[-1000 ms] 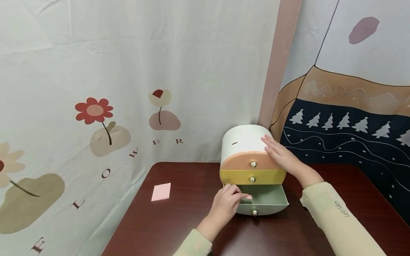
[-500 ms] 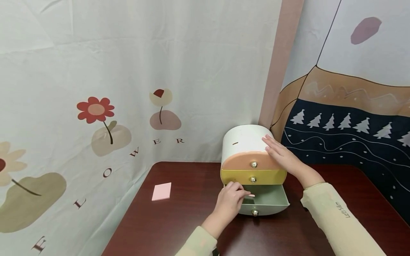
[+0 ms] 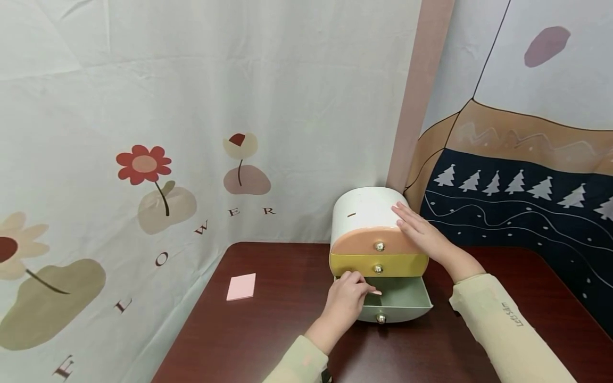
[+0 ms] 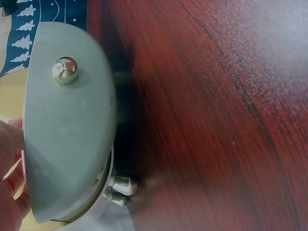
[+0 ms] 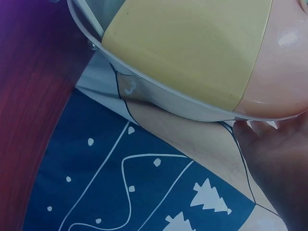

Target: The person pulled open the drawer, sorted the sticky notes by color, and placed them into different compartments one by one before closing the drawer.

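A small drawer cabinet [image 3: 369, 206] with a white rounded top stands at the back of the table. Its orange drawer [image 3: 356, 243] and yellow drawer [image 3: 351, 264] are closed, while the green bottom drawer [image 3: 407, 315] is pulled out. My left hand [image 3: 345, 299] pinches a pink paper note [image 3: 377, 292] over the open drawer, the note mostly hidden by the fingers. In the left wrist view the green drawer front [image 4: 72, 120] stands beside the fingers [image 4: 9, 144]. My right hand [image 3: 423, 234], fingers straight, rests on the cabinet's right upper side.
A pink pad of notes [image 3: 241, 287] lies on the dark red table [image 3: 268, 330] at the left. Metal feet [image 4: 122, 185] show under the cabinet in the left wrist view. A printed curtain [image 3: 306, 133] hangs right behind the table.
My left hand has shifted slightly right and farther over the open drawer with the pink paper note, which now shows as a thinner sliver. The right hand stays on the cabinet.
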`<state>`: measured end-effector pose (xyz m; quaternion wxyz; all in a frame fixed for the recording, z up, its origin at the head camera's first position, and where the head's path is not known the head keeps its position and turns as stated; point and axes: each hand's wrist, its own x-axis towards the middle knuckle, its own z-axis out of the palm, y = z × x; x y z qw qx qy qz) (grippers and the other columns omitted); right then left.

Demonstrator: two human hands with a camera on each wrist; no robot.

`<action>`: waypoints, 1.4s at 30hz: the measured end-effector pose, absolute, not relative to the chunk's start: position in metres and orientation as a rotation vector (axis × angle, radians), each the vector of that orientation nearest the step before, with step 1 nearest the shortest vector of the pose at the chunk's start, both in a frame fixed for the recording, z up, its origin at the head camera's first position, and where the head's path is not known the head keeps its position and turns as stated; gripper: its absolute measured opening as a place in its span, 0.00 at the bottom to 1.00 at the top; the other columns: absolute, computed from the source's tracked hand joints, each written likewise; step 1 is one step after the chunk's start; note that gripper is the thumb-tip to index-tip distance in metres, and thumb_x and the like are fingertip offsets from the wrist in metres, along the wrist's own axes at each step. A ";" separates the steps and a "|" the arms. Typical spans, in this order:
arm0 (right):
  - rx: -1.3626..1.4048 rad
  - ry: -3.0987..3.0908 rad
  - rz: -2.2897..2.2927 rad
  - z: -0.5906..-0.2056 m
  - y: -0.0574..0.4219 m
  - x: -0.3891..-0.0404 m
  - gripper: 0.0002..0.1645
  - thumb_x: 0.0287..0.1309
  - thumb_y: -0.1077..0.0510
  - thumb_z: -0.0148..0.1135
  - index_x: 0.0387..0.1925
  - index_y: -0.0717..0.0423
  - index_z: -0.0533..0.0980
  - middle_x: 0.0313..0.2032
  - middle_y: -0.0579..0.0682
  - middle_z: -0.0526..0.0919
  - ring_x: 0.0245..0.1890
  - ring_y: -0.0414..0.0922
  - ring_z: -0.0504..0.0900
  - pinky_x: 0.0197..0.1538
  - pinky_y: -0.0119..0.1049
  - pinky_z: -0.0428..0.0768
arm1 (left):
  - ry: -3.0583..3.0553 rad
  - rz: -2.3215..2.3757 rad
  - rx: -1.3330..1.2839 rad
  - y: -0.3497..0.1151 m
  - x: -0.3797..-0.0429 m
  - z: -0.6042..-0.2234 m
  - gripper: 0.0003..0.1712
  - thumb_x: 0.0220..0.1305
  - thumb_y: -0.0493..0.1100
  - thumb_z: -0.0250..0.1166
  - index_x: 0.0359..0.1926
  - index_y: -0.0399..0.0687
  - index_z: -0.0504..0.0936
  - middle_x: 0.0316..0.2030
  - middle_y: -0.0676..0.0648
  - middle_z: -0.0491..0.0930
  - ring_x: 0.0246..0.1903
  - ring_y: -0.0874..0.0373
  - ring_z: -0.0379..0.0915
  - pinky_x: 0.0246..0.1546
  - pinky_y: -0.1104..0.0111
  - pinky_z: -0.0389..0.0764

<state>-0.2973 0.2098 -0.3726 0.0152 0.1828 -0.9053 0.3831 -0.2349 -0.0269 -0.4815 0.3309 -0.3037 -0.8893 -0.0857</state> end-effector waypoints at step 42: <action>0.561 -2.802 1.194 -0.373 0.210 -0.298 0.35 0.71 0.39 0.38 0.73 0.46 0.52 0.75 0.50 0.43 0.74 0.58 0.41 0.66 0.69 0.42 | -2.494 -0.333 -0.814 -0.029 -0.232 -0.480 0.06 0.55 0.47 0.70 0.34 0.65 0.87 0.32 0.62 0.77 0.33 0.66 0.71 0.28 0.77 0.73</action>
